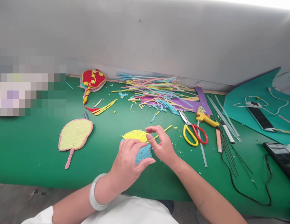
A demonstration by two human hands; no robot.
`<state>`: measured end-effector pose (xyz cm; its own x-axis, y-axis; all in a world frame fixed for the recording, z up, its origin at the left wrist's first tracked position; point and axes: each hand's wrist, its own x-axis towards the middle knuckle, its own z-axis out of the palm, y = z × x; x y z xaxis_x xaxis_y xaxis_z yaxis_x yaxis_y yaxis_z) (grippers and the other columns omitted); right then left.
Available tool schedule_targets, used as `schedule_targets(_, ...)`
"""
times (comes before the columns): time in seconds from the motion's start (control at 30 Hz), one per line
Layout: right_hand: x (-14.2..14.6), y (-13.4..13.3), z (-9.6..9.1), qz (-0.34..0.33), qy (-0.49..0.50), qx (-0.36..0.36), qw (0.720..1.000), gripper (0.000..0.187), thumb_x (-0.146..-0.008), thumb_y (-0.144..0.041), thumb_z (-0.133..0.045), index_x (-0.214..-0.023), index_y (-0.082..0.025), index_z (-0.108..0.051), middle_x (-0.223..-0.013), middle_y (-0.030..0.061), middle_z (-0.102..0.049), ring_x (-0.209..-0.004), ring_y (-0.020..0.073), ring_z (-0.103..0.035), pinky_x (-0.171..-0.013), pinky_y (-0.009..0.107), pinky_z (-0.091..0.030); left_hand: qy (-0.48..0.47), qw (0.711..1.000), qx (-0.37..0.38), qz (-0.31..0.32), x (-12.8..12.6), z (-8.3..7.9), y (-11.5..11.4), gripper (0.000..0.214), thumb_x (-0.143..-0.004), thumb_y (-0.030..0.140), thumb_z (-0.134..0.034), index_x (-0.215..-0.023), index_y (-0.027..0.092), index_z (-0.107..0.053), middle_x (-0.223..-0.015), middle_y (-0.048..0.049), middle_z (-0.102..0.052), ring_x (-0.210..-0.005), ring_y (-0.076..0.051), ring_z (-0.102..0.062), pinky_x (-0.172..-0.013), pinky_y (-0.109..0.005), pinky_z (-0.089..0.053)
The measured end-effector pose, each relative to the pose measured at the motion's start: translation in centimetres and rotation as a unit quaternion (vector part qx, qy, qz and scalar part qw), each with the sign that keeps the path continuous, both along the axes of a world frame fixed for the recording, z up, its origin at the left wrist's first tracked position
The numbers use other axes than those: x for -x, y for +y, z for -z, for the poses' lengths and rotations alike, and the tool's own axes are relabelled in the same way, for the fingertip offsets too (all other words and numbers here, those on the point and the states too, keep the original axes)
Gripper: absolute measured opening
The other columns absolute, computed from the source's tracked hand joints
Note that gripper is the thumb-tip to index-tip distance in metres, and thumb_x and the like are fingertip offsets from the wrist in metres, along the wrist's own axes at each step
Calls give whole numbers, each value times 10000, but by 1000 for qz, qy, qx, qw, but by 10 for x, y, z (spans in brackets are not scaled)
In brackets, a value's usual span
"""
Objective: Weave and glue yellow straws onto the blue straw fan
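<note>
A fan-shaped piece covered in yellow and blue pipe cleaners (pixel 144 153) is at the front middle of the table. My left hand (pixel 128 160) grips it from the left, fingers over its upper face and thumb at its lower edge. My right hand (pixel 162 144) is bent over its right side, thumb and forefinger close together at the yellow part. A loose yellow pipe cleaner (pixel 167 128) runs from the piece behind these fingers and sticks out to the upper right. The fingertips partly hide where it meets the piece.
Left lie a yellow leaf-shaped fan (pixel 76 134) and a red fan (pixel 93 78). Many pipe cleaners (pixel 154 88) are heaped at the back. Scissors (pixel 193 130), a yellow glue gun (pixel 205 117), glue sticks (pixel 225 119), green wires (pixel 231 155), a black cable (pixel 238 194) and phones (pixel 260 115) occupy the right.
</note>
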<state>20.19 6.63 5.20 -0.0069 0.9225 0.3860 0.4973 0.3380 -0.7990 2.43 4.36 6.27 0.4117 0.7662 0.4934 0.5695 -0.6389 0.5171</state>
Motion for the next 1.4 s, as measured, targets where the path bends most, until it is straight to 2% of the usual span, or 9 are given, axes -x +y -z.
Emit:
schedule_targets(0.07,8,-2,0,22,-22,-36,999,193,-1005,-379,-511,-1087,-238,-614,-986,48,-669,-943,192,-641,-850,361,-515,-9,999,32,14,-9,-5,7,290,-977,507,-543,-1028,225,-587,-924,-40,-676,-880,-219,-620,-807,-389,-484)
schedule_targets(0.17,14,-3,1,73,-69,-94,990,163,-1002,-339,-531,-1103,-230,-599,-973,47,-672,-924,197,-628,-835,371,-491,-37,997,64,14,-16,-5,14,250,-991,443,-540,-869,225,-547,-821,-7,-652,-802,-199,-592,-773,-365,-448)
schedule_targets(0.37,16,-2,9,142,-172,-168,960,168,-991,-283,-565,-1144,-217,-587,-979,61,-688,-913,216,-617,-824,382,-438,-108,982,148,36,-17,8,20,228,-986,317,-525,-777,227,-528,-765,11,-588,-740,-177,-518,-738,-331,-408)
schedule_targets(0.47,15,-1,13,135,-156,-142,968,171,-992,-297,-566,-1139,-213,-586,-972,54,-682,-915,209,-617,-828,374,-443,-141,973,177,41,-14,11,25,237,-975,314,-513,-754,228,-521,-739,13,-563,-729,-170,-519,-715,-311,-420)
schedule_targets(0.6,14,-1,14,120,-107,-97,982,185,-999,-344,-554,-1131,-219,-589,-961,41,-671,-931,203,-617,-863,377,-459,-169,968,187,-1,-7,9,32,261,-1005,344,-470,-777,226,-517,-759,12,-551,-736,-156,-533,-693,-285,-430)
schedule_targets(0.73,17,-3,13,108,-101,-89,985,201,-1001,-365,-542,-1138,-227,-587,-967,46,-671,-932,211,-626,-867,389,-469,-176,965,191,-10,-5,8,35,306,-1011,375,-460,-750,226,-520,-739,15,-538,-728,-153,-529,-680,-277,-427)
schedule_targets(1.1,26,-8,16,104,-166,-171,965,184,-989,-209,-529,-1167,-214,-577,-976,54,-682,-913,206,-620,-829,371,-445,-171,970,171,16,-12,27,35,304,-986,407,-505,-735,236,-505,-725,10,-566,-741,-180,-511,-727,-321,-412)
schedule_targets(1.23,28,-10,15,116,-198,-203,952,217,-979,-146,-519,-1179,-209,-573,-994,62,-686,-916,206,-613,-858,379,-431,-163,971,174,34,-13,26,34,271,-995,381,-476,-768,239,-511,-762,1,-578,-759,-185,-519,-734,-328,-416)
schedule_targets(1.4,31,-13,16,100,-173,-209,957,250,-976,-82,-481,-1170,-214,-567,-983,52,-688,-901,188,-611,-862,366,-437,-168,966,188,61,-13,21,32,266,-1000,373,-427,-783,239,-503,-787,-8,-581,-765,-179,-530,-731,-321,-436)
